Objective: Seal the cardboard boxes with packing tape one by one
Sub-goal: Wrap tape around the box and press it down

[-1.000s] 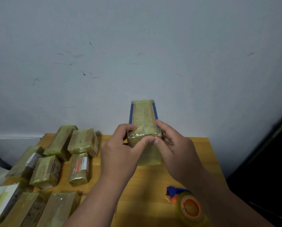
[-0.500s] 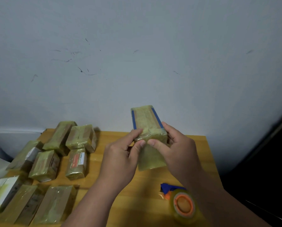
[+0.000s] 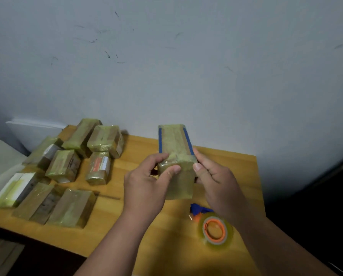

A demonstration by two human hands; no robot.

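Observation:
A long cardboard box [image 3: 174,142] with blue edges, wrapped in yellowish tape, is held above the wooden table [image 3: 138,154], tilted away from me. My left hand [image 3: 146,188] grips its near end, thumb pressing the tape on the front face. My right hand [image 3: 216,182] holds the right side of that end, thumb on the front corner. A loose flap of tape [image 3: 179,188] hangs down from the near end. The roll of packing tape [image 3: 215,231] with an orange core lies on the table below my right wrist.
Several taped boxes [image 3: 67,166] lie in a cluster on the table's left half. A blue and orange object [image 3: 198,211] sits just behind the tape roll. A grey wall stands behind the table; a dark gap lies right of the table edge.
The view has dropped and shifted, showing more of the table. My left thumb slid right along the box's near end, and the box tilted slightly; both hands keep their hold.

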